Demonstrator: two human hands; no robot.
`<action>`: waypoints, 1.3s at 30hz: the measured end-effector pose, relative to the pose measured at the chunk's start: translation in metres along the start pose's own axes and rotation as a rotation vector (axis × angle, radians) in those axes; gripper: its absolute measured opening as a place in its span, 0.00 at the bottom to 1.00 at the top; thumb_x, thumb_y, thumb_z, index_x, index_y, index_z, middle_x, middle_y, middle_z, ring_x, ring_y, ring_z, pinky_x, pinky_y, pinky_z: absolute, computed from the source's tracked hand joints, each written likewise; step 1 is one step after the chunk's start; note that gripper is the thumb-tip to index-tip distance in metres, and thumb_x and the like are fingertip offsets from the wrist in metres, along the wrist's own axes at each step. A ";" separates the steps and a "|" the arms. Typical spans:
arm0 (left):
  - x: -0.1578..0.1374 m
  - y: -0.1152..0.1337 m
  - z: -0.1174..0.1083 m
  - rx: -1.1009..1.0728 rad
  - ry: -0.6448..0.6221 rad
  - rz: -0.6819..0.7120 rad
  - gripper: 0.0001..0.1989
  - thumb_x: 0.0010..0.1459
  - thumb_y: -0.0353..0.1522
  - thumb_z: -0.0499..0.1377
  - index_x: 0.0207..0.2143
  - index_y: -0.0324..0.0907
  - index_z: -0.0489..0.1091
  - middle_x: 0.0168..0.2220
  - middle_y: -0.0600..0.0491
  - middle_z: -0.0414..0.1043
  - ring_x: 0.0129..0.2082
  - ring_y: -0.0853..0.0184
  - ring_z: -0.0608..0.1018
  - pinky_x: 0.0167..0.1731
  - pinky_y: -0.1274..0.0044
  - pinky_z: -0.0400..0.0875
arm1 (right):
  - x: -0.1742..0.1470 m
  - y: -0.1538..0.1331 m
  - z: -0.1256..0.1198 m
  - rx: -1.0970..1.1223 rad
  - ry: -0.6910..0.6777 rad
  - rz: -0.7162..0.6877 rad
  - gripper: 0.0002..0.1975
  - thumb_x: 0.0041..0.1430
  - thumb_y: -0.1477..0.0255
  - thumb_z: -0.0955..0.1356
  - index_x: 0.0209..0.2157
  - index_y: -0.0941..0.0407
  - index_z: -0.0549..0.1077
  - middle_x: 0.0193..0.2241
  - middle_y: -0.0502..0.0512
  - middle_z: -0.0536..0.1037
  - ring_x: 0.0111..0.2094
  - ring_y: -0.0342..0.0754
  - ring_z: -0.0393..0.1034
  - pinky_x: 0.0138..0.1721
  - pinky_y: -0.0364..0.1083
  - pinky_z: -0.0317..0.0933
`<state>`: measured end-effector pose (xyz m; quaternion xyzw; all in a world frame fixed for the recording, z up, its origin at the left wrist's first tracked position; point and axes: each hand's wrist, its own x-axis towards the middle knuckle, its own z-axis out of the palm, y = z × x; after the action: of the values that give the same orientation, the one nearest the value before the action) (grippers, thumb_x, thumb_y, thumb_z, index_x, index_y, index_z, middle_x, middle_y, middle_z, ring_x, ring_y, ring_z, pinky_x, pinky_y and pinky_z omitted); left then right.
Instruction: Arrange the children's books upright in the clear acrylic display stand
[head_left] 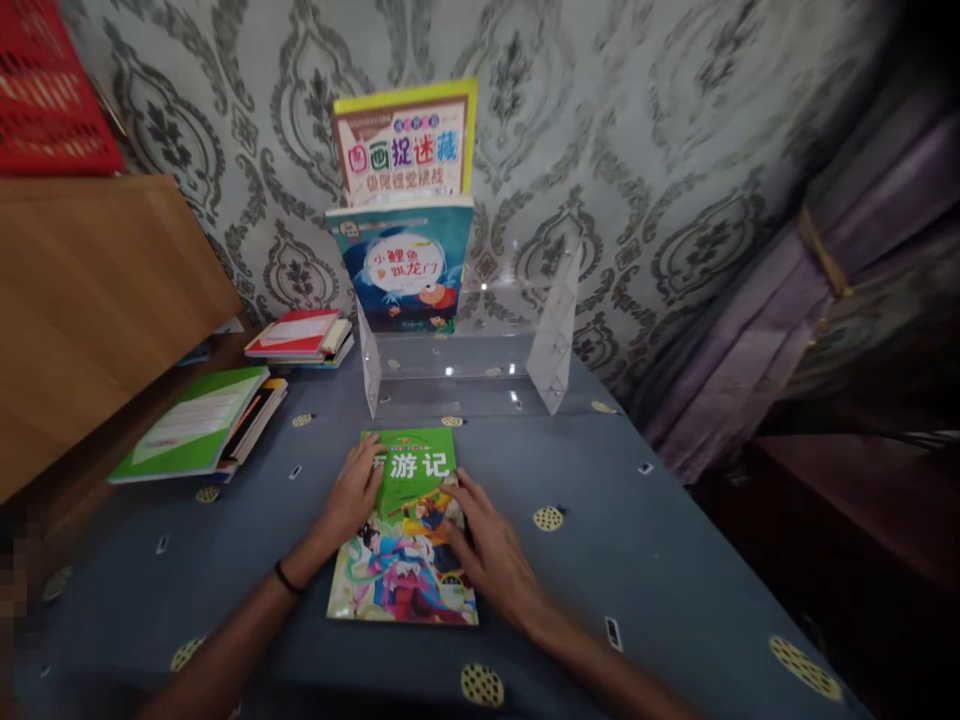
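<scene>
A green picture book (pixel 405 540) with white characters and colourful cartoon figures lies on the blue tablecloth, cover up. My left hand (pixel 357 492) is on its upper left edge, fingers pointing away from me and partly over the title. At the right edge, my right hand (pixel 487 548) grips the book, the thumb over the cover and the other fingers near the side. Beyond the book stands a clear acrylic book stand (pixel 551 345). In its left part a blue picture book (pixel 409 270) leans in front of a yellow-edged book (pixel 409 150).
At the left lie a stack topped by a green book (pixel 191 425) and another topped by a red book (pixel 292 332). A wooden cabinet (pixel 90 300) with a red basket (pixel 52 90) on it borders that side. A tied purple curtain (pixel 757 330) hangs right, by patterned wallpaper.
</scene>
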<state>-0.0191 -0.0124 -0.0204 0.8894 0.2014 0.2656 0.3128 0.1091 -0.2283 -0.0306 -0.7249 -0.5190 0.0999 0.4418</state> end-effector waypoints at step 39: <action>0.008 0.040 -0.005 -1.075 0.195 -0.870 0.15 0.62 0.40 0.60 0.45 0.40 0.73 0.42 0.47 0.81 0.45 0.59 0.82 0.47 0.68 0.78 | 0.027 -0.042 -0.013 1.238 -0.026 0.434 0.24 0.50 0.52 0.75 0.41 0.55 0.75 0.33 0.53 0.83 0.37 0.55 0.81 0.44 0.55 0.72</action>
<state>-0.0081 -0.0355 0.0122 0.4220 0.4072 0.2579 0.7679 0.1006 -0.2094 0.0166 -0.4236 -0.2127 0.4761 0.7408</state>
